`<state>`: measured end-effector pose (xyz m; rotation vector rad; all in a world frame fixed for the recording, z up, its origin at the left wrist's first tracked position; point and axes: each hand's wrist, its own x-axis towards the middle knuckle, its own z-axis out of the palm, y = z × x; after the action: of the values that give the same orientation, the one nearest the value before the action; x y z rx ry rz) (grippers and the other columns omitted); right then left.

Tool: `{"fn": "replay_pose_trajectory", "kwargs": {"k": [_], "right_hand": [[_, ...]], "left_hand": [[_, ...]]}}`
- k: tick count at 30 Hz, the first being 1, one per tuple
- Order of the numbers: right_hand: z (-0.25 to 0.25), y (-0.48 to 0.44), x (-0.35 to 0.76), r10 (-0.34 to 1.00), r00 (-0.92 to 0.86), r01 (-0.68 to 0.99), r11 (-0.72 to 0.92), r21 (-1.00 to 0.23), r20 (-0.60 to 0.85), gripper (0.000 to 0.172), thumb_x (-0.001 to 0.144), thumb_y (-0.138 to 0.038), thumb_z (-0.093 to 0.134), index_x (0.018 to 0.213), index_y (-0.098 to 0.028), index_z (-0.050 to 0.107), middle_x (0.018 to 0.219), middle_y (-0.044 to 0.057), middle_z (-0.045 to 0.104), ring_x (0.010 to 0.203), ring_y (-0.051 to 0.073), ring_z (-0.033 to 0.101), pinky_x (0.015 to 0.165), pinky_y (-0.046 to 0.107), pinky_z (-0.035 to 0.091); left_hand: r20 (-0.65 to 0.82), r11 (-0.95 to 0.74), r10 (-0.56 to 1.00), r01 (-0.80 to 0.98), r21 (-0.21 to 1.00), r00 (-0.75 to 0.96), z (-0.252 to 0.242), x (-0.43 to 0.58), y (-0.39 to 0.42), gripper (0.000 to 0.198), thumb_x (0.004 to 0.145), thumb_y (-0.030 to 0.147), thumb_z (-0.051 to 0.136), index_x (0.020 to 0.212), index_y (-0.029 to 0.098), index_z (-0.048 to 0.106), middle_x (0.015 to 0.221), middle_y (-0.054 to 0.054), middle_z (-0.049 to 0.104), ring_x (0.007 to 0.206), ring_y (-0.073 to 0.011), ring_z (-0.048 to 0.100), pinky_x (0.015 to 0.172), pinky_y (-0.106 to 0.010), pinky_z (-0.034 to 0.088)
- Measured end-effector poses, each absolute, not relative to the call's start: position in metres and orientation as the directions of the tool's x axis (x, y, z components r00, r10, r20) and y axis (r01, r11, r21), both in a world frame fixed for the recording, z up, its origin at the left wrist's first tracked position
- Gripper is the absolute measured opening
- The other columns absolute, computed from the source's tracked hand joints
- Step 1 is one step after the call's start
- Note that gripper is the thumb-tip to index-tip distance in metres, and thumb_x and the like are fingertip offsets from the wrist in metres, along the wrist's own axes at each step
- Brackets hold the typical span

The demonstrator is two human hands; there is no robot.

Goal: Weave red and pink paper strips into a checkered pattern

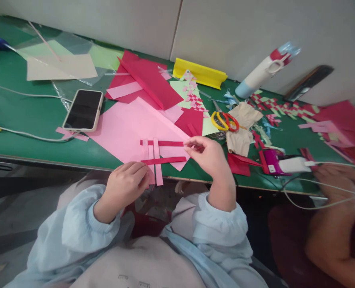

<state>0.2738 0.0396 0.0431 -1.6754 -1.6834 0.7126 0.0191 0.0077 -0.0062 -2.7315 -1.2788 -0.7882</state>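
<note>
Two red paper strips (171, 159) lie crosswise with several upright pink paper strips (156, 154), partly woven over and under each other. Beneath them is a large pink paper sheet (120, 128) at the table's front edge. My left hand (125, 182) is closed at the lower left of the weave, its fingertips pinching the lower end of a pink strip. At the right end of the upper red strip (171, 143), my right hand (209, 156) has thumb and forefinger pressed together on it. The fingertips partly cover that end.
A phone (84, 110) with a white cable lies left. Scissors (224, 121) rest on beige cloth right, before a bottle (263, 72) and a yellow folded piece (200, 73). Far right, a co-worker's hands (336, 180) are near a purple device (273, 162) with cables.
</note>
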Motion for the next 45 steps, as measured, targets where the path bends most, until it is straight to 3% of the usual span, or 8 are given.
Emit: {"fn": "replay_pose_trajectory", "kwargs": {"k": [4,11,15,21,30,37,41,45], "right_hand": [[0.042,0.044,0.236,0.977,-0.206,0.690,0.188,-0.699,0.059,0.008,0.081,-0.016,0.065,0.083,-0.021,0.071,0.083,0.002,0.071,0.072,0.015,0.061,0.071,0.029,0.047],[0.022,0.056,0.213,0.874,-0.461,0.706,0.465,-0.534,0.152,0.013,0.089,-0.014,0.059,0.085,-0.019,0.070,0.085,0.004,0.065,0.093,0.019,0.058,0.086,0.031,0.045],[0.014,0.060,0.215,0.847,-0.506,0.698,0.512,-0.502,0.161,0.017,0.089,-0.010,0.056,0.090,-0.019,0.070,0.092,0.005,0.065,0.100,0.020,0.056,0.090,0.032,0.044],[0.016,0.058,0.220,0.856,-0.505,0.726,0.489,-0.484,0.108,0.017,0.087,-0.008,0.057,0.081,-0.019,0.069,0.091,0.005,0.062,0.099,0.020,0.055,0.091,0.034,0.044],[0.021,0.055,0.223,0.824,-0.557,0.755,0.555,-0.349,0.104,0.024,0.092,-0.012,0.054,0.094,-0.021,0.076,0.094,0.009,0.059,0.098,0.022,0.051,0.083,0.035,0.044],[0.016,0.055,0.224,0.833,-0.533,0.699,0.533,-0.477,0.150,0.023,0.091,-0.014,0.055,0.099,-0.022,0.076,0.090,0.006,0.060,0.093,0.019,0.055,0.084,0.033,0.044],[0.019,0.056,0.215,0.885,-0.447,0.659,0.423,-0.622,0.128,0.019,0.090,-0.018,0.056,0.083,-0.020,0.074,0.077,0.002,0.058,0.082,0.016,0.056,0.078,0.029,0.044],[0.020,0.059,0.203,0.932,-0.361,0.702,0.301,-0.645,0.042,0.020,0.085,-0.022,0.063,0.066,-0.018,0.068,0.069,0.001,0.058,0.072,0.015,0.054,0.073,0.030,0.042]], "left_hand": [[0.432,-0.660,0.721,0.727,0.190,0.542,-0.005,0.019,0.007,0.011,0.086,0.016,0.056,0.086,0.017,0.066,0.091,-0.004,0.074,0.083,-0.0213,0.069,0.071,-0.035,0.057],[0.438,-0.659,0.717,0.731,0.176,0.542,-0.005,0.019,0.007,0.013,0.085,0.015,0.055,0.087,0.017,0.067,0.094,-0.005,0.074,0.084,-0.0215,0.069,0.070,-0.035,0.056],[0.439,-0.657,0.716,0.736,0.162,0.543,-0.005,0.020,0.007,0.014,0.087,0.015,0.054,0.086,0.017,0.068,0.092,-0.005,0.074,0.081,-0.0209,0.069,0.069,-0.034,0.056],[0.441,-0.650,0.717,0.746,0.144,0.540,-0.005,0.020,0.007,0.014,0.087,0.016,0.054,0.085,0.017,0.068,0.092,-0.006,0.074,0.080,-0.0209,0.069,0.065,-0.033,0.055],[0.446,-0.652,0.712,0.747,0.133,0.542,-0.004,0.020,0.006,0.013,0.087,0.016,0.055,0.084,0.017,0.067,0.092,-0.005,0.074,0.078,-0.0206,0.069,0.062,-0.033,0.054],[0.443,-0.655,0.711,0.743,0.137,0.546,-0.005,0.020,0.006,0.013,0.087,0.017,0.055,0.084,0.017,0.067,0.092,-0.004,0.074,0.079,-0.0203,0.069,0.064,-0.033,0.055],[0.436,-0.655,0.712,0.744,0.132,0.550,-0.003,0.020,0.007,0.014,0.088,0.018,0.053,0.085,0.017,0.067,0.092,-0.005,0.074,0.080,-0.0205,0.069,0.064,-0.034,0.055],[0.437,-0.658,0.710,0.741,0.134,0.552,-0.003,0.019,0.007,0.015,0.088,0.018,0.052,0.086,0.018,0.067,0.094,-0.005,0.075,0.081,-0.0205,0.070,0.065,-0.033,0.055]]}}
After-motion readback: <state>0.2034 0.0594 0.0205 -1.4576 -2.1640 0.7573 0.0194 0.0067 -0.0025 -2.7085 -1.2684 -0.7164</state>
